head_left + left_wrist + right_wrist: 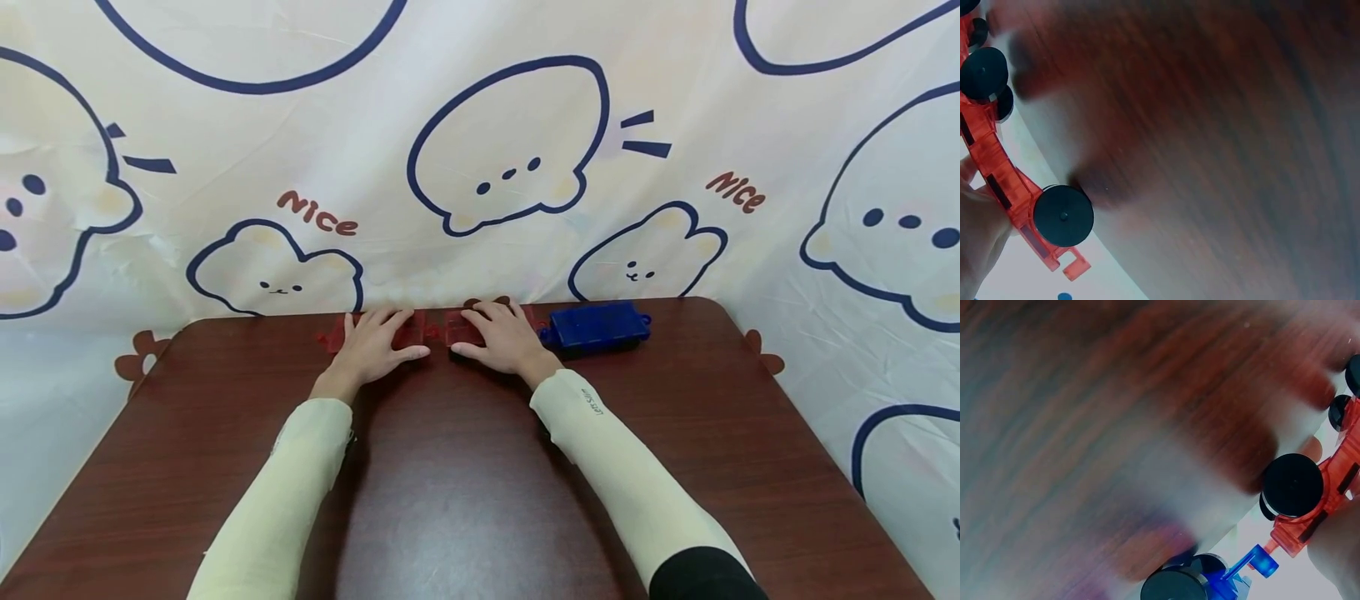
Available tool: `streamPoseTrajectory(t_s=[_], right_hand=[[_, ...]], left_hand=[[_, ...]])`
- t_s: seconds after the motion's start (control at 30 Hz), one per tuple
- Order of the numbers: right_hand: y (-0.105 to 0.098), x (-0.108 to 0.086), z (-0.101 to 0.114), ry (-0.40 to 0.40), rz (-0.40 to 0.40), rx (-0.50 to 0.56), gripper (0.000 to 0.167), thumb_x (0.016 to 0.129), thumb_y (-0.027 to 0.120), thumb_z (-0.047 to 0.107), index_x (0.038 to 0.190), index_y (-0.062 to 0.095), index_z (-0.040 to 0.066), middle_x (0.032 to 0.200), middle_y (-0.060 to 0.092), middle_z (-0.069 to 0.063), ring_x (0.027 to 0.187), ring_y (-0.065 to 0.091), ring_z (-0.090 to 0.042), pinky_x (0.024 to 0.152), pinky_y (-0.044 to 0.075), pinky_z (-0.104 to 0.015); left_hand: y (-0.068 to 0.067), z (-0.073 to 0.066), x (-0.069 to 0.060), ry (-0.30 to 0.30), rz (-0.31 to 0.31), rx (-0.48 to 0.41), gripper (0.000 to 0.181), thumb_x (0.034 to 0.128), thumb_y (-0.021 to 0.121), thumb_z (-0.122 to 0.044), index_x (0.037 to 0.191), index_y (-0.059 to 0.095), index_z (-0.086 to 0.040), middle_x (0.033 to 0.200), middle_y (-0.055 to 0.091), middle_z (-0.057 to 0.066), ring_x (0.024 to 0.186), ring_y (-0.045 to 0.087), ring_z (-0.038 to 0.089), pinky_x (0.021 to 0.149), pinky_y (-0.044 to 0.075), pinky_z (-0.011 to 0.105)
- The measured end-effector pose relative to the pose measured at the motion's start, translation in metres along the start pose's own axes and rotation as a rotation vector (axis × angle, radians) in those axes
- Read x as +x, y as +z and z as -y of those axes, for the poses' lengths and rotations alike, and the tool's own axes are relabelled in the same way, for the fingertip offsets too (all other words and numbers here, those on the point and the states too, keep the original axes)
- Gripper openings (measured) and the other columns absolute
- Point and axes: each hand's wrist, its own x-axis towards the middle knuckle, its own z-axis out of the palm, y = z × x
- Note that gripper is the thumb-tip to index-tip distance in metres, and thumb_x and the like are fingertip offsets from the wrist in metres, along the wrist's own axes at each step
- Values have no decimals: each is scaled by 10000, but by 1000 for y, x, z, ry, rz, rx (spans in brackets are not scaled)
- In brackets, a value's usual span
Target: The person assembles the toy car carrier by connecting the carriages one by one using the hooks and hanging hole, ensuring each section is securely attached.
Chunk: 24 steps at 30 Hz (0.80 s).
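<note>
Near the table's back edge, in the head view, my left hand (367, 350) rests over a red toy wagon (409, 332), fingers spread and thumb pointing right. My right hand (506, 340) lies likewise across a second red wagon (459, 330), partly hiding it. Right of that stands a blue wagon (600, 327). The left wrist view shows red wagon parts (1007, 172) with black wheels and a hook at the end. In the right wrist view, a red wagon (1335, 481) has its end against the blue coupling (1263, 561); whether they are hooked cannot be told.
The brown wooden table (442, 492) extends towards the person's sleeves. A white cloth (480, 267) with blue cartoon outlines hangs behind the table's back edge and around its sides.
</note>
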Motion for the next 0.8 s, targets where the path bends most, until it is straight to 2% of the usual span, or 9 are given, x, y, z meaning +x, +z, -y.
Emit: streamPoseTrajectory(t_s=[0.8], right_hand=[[-1,-1,2,4,-4,-27,778,960,420,736,1566,415,248,1597,372,-29,1480,303,-279,1214,121,-559]], left_hand=[[-1,-3,0,-20,35,50,827,925,605,-649,1552,420,-141,1568,367,172,1457,278,419,1127,17,742]])
